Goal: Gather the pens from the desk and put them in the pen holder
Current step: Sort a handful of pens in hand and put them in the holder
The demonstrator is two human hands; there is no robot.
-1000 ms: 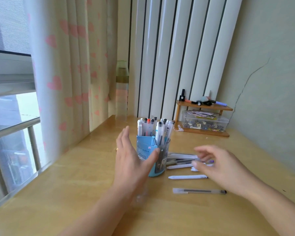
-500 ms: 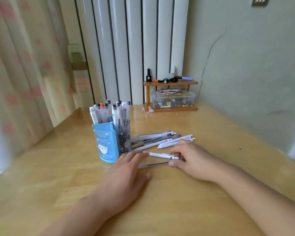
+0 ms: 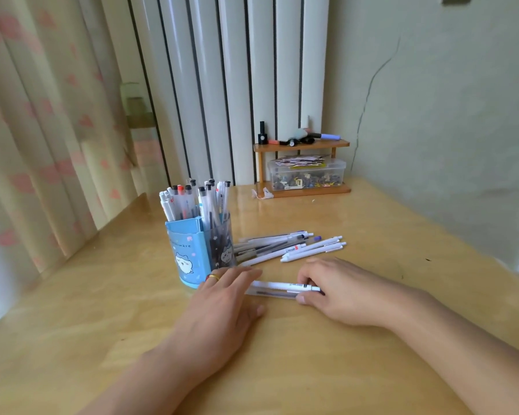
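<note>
Two pens point(image 3: 277, 289), one white and one clear, lie side by side on the wooden surface point(image 3: 387, 235) between a person's hands, just near and right of the blue pen holder point(image 3: 189, 253). The right hand point(image 3: 339, 290) curls narrowly around the pens' right ends, thumb on the near side and fingertips on the far side, seemingly about to lift them; whether they have left the surface cannot be told. The left hand point(image 3: 222, 307) lies flat and open, holding nothing, its fingertips touching the pens' left ends. A looser pile of pens point(image 3: 291, 247) waits just beyond, fanning right from the holder. The holder is already crowded with upright pens, so the step likely goes best if the left hand squares the two ends, the right pinches both together, and they are tipped upright and fed into a visible gap without tilting the holder.
</note>
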